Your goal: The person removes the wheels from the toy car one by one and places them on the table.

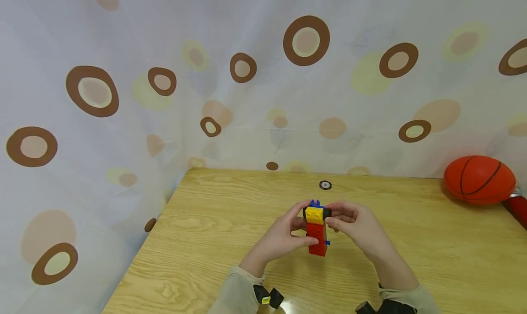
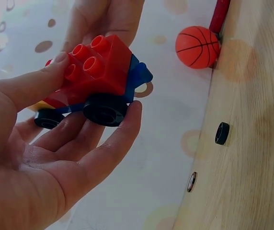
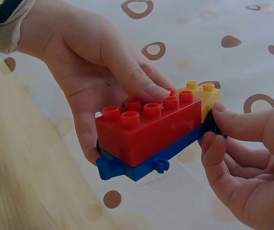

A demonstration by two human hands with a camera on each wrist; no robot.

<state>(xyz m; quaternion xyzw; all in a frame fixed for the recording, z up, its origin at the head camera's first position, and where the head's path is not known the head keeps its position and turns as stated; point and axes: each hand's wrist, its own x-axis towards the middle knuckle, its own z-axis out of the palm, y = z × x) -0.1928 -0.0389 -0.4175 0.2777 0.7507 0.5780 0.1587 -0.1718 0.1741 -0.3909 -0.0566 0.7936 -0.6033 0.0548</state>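
A toy car in building bricks is held above the table, with a red brick (image 3: 149,132) and a yellow brick (image 3: 209,103) on a blue base (image 3: 180,148). My left hand (image 1: 282,236) grips it, thumb on the red studs and fingers around the side with two black wheels (image 2: 105,110). On the opposite side, my right hand (image 1: 354,220) pinches a black wheel (image 3: 212,125) beside the yellow brick between thumb and fingers. Farther along that side, a bare blue peg (image 3: 161,166) sticks out. A blue hitch (image 3: 109,168) projects from the red brick's end.
On the wooden table (image 1: 206,222) lies a round chip (image 1: 325,185) near the back edge. The left wrist view also shows a loose black wheel (image 2: 222,133) on it. An orange toy basketball (image 1: 479,180) and a red cylindrical object (image 1: 516,208) are at the right. Patterned cloth (image 1: 263,94) hangs behind.
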